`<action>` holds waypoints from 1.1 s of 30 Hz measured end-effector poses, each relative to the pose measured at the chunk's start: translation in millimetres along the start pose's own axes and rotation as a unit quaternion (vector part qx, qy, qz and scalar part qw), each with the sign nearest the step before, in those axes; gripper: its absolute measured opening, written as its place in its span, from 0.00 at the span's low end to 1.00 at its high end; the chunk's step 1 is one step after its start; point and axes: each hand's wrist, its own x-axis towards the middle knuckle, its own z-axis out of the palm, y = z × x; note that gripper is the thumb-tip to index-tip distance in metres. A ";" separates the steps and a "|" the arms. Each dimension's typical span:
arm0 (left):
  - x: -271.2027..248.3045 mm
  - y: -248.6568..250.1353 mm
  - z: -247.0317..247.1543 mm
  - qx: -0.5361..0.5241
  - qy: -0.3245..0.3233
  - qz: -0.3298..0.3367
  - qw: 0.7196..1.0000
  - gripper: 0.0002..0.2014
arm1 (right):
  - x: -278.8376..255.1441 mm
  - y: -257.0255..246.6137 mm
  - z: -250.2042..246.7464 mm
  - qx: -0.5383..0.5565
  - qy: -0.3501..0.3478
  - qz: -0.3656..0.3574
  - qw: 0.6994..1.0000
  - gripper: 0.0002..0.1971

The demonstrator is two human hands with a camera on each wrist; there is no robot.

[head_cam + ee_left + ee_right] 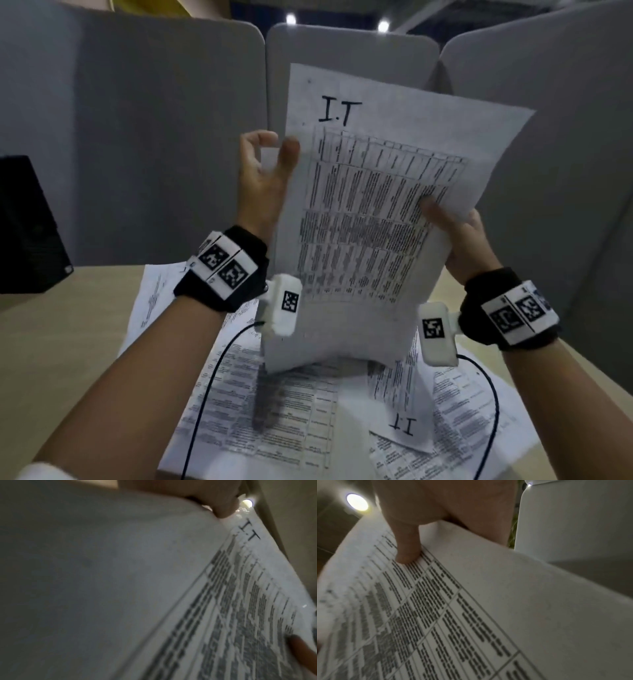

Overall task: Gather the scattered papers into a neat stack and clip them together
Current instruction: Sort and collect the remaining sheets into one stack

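Right hand: grips the lifted sheet at its right edge, thumb pressed on the printed table, remaining fingers hidden behind the paper.

Left hand: raised at the sheet's left edge, fingers loosely spread and slightly curled; one fingertip touches the paper's edge, no firm grip visible.

Lifted sheet: white, printed with a dense table, handwritten "I.T" near the top. Held upright and tilted in the air above the desk, its lower edge hanging just over the papers beneath. Whether it is one sheet or several pressed together cannot be told.

Scattered papers: several printed sheets lying flat on the desk below the hands, overlapping at differing angles. One sheet at the right bears "I.T" upside down. Another sheet pokes out at the left, beneath the left wrist.

Wrist units: a black band with white marker blocks on the left wrist, the same on the right wrist; a black cable trails from each over the papers.

Surroundings: pale wood desk; grey partition panels behind; a black box at far left.
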 end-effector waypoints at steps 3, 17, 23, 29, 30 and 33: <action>3.1 6.6 4.2 0.034 0.017 0.022 0.999 0.29 | -2.9 -0.6 4.7 -0.020 -0.010 0.005 1.000 0.24; -48.4 -44.7 -23.6 -0.013 -0.018 -0.159 0.987 0.43 | -35.0 52.9 9.2 -0.034 0.047 0.070 0.996 0.38; -37.5 -30.8 -7.5 -0.011 0.021 -0.100 0.995 0.40 | -44.2 66.2 11.3 -0.056 0.089 0.054 0.993 0.27; -44.8 -65.7 -30.8 0.084 -0.083 -0.238 0.964 0.27 | -42.2 81.0 26.7 -0.137 0.086 0.071 0.984 0.08; -45.9 -71.1 -37.7 0.109 -0.110 -0.259 0.953 0.24 | -39.8 82.9 30.0 -0.135 0.101 0.062 0.984 0.08; -58.0 -93.2 -65.3 0.276 -0.254 -0.319 0.870 0.20 | -35.2 77.4 29.6 -0.150 0.158 0.049 0.975 0.05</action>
